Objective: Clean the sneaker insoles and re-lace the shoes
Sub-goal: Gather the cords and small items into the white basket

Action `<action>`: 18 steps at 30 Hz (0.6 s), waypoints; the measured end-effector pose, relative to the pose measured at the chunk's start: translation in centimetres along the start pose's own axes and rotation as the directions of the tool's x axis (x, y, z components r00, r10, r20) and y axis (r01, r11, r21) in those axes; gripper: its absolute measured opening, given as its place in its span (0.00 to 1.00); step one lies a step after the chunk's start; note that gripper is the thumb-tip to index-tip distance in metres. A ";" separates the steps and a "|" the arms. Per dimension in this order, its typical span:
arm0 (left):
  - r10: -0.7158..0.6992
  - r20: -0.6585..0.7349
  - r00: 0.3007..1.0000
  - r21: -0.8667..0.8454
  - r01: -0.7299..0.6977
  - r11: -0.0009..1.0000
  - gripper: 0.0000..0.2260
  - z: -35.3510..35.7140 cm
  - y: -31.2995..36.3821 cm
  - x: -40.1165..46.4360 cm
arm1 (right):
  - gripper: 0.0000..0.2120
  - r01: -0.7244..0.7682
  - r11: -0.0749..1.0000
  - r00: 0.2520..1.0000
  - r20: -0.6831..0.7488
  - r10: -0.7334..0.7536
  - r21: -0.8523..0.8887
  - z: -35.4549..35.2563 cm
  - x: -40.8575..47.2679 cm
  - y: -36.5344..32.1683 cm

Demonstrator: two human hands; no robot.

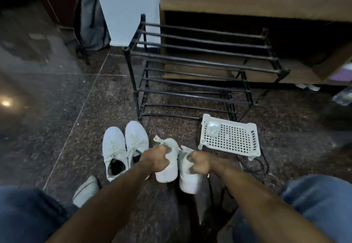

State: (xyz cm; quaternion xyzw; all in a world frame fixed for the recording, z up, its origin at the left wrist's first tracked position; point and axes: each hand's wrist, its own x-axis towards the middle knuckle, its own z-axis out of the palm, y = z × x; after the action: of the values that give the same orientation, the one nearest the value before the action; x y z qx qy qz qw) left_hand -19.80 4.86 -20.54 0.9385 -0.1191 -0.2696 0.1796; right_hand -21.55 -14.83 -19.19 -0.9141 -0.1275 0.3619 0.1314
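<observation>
A: Where are the shoes, taking the black metal-bar shoe rack as the marker?

B: A laced pair of white fabric sneakers sits on the speckled dark stone floor just in front of its left end. The left hand has a closed grip round one white sneaker, the right hand round another white sneaker, both in front of the rack.

A: Anything else?

B: A white perforated plastic basket lies upturned before the rack's right end.
</observation>
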 end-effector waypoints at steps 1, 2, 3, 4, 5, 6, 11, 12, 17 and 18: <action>0.019 0.007 1.000 -0.022 -0.018 1.000 0.16 -1.0 0.8 -0.3 | 0.12 -0.004 1.000 1.000 0.029 0.003 0.028 -1.6 -0.7 -0.2; 0.046 0.005 0.999 -0.045 -0.046 0.998 0.14 -2.2 1.8 -0.7 | 0.12 -0.014 0.998 0.999 0.048 0.011 0.058 -3.2 -1.6 -0.4; 0.073 -0.004 0.997 -0.060 -0.073 0.996 0.10 -3.6 2.9 -1.2 | 0.12 -0.021 0.996 0.998 0.058 0.016 0.083 -4.9 -2.7 -0.7; 0.106 -0.021 0.994 -0.076 -0.107 0.991 0.07 -5.0 4.1 -1.8 | 0.13 -0.030 0.996 0.998 0.066 0.025 0.084 -6.5 -3.8 -1.0; 0.138 -0.046 0.989 -0.095 -0.142 0.985 0.08 -6.4 5.3 -2.4 | 0.12 -0.025 0.998 0.998 0.066 0.021 0.061 -8.2 -5.0 -1.3; 0.168 -0.071 0.983 -0.110 -0.175 0.978 0.10 -7.9 6.6 -3.0 | 0.09 -0.015 0.999 0.998 0.060 0.013 0.030 -9.9 -6.3 -1.5; 0.313 -0.157 0.937 -0.070 -0.327 0.942 0.03 -15.3 12.7 -4.9 | 0.09 0.019 0.999 0.998 -0.063 -0.022 -0.033 -17.8 -13.0 -2.8; 0.344 -0.167 0.924 -0.048 -0.356 0.933 0.06 -16.8 13.9 -5.3 | 0.09 0.014 0.999 0.996 -0.091 -0.018 -0.039 -19.2 -14.3 -2.9; 0.466 -0.262 0.845 0.030 -0.476 0.879 0.03 -23.1 19.4 -6.3 | 0.02 0.041 0.999 0.961 -0.275 -0.038 0.002 -25.3 -19.8 -1.9; 0.477 -0.287 0.831 0.034 -0.488 0.872 0.04 -24.2 20.4 -6.2 | 0.03 0.048 0.999 0.949 -0.311 -0.042 0.013 -26.4 -20.5 -1.3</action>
State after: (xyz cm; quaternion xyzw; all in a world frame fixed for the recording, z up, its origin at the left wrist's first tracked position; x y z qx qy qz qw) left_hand -14.26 -5.03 9.61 0.9031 -0.3194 -0.0795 0.2759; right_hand -17.87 -24.21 12.67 -0.9551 -0.1224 0.2117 0.1673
